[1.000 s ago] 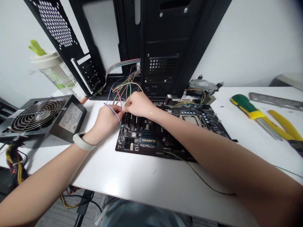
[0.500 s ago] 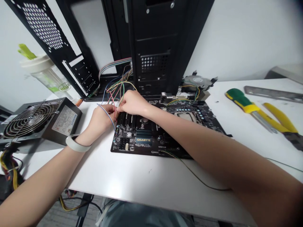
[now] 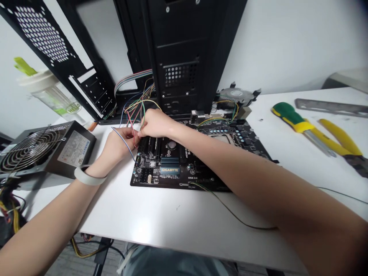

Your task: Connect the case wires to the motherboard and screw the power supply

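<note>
Over the left end of a black Gigabyte motherboard (image 3: 184,183), my two hands meet at the fingertips. My left hand (image 3: 119,143) is closed in a pinch, with thin red wire (image 3: 131,128) running down to its fingers. My right hand (image 3: 155,123) is closed too, thumb and forefinger pinching where thin wires (image 3: 143,109) come down. The exact wire ends are hidden by the fingers. A blue and white wire (image 3: 126,143) crosses in front of my left hand to the board's left edge. These wires come out of the black computer case (image 3: 195,50) behind.
A power supply (image 3: 71,147) with a fan grille lies at left, near a lidded cup (image 3: 54,92). Behind the board's right end is a CPU cooler fan (image 3: 237,96). On the right lie a screwdriver (image 3: 290,117), yellow-handled pliers (image 3: 336,136) and a metal strip (image 3: 330,106).
The whole view has shifted slightly, so most things sit a little further left. Both hands keep their pinch at the same spot on the board.
</note>
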Demonstrator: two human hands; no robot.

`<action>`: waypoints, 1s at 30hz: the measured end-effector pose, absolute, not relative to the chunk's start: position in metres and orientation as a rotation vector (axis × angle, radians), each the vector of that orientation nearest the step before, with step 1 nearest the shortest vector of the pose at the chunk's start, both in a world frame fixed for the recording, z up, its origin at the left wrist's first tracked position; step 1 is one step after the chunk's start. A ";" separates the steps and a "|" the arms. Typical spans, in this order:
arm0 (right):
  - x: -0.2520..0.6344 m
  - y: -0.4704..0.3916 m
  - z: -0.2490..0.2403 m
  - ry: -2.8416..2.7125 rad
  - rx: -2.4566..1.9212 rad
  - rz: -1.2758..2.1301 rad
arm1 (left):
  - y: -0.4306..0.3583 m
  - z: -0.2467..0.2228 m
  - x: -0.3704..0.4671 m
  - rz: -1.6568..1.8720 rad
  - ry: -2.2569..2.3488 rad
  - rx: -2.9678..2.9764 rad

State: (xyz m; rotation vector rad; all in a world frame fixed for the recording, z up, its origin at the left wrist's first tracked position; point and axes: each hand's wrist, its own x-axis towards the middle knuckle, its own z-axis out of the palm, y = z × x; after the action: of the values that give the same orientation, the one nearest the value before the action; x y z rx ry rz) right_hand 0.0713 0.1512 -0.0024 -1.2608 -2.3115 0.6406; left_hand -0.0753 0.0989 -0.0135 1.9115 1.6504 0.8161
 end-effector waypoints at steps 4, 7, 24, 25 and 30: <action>0.071 0.147 -0.001 -2.326 -1.258 0.593 | 0.101 -0.017 -0.079 0.844 1.639 1.872; 0.070 0.145 -0.001 -2.329 -1.262 0.554 | 0.102 -0.018 -0.081 0.819 1.682 1.856; 0.064 0.135 0.003 -2.345 -1.373 0.523 | 0.095 -0.007 -0.079 0.648 1.793 1.941; 0.064 0.135 0.002 -2.347 -1.378 0.520 | 0.094 -0.006 -0.080 0.641 1.791 1.958; 0.063 0.136 0.002 -2.345 -1.390 0.501 | 0.090 0.004 -0.086 0.603 1.839 2.015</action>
State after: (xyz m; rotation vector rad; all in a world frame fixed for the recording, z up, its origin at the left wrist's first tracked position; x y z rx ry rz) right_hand 0.0625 0.1359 0.0019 -1.3902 -2.3451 0.5006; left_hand -0.0864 0.0897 0.0037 2.0152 1.8387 0.6029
